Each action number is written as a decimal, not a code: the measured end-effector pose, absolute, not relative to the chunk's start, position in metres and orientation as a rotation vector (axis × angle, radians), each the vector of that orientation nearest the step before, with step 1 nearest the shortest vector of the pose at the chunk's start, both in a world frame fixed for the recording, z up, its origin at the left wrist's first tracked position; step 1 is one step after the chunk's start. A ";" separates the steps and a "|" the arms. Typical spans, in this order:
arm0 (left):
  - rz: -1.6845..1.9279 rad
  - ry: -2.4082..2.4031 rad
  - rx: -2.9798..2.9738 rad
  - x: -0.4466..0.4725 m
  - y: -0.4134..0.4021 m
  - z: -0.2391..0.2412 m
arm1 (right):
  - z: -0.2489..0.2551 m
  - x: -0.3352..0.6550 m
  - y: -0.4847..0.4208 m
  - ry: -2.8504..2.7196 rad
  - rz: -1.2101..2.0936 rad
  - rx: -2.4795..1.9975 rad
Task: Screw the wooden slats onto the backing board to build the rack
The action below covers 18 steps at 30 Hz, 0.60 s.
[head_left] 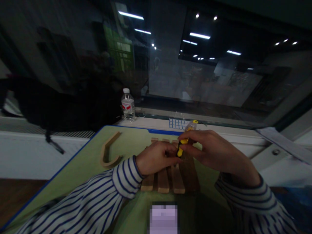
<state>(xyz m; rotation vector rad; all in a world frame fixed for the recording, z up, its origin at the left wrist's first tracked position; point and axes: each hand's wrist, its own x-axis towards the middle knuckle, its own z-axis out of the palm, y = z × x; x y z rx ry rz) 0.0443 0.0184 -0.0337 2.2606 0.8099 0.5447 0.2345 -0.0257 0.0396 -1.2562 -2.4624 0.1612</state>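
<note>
The yellow and black tool (180,151), probably a screwdriver, is over the wooden slats (163,182), pinched between the thumb and fingers of my right hand (210,148). My left hand (156,158) curls beside it, though I cannot tell what it grips; I'd best keep the tool square and the slats steady on the table (136,138).

Perhaps an office or workroom: green table (85,162), white windowsill (153,123), strip lights (200,35) in the dark window (168,81).
</note>
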 end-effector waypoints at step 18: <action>0.577 0.824 2.327 0.041 0.015 -0.027 | 0.042 0.229 -0.028 -2.482 0.104 -1.269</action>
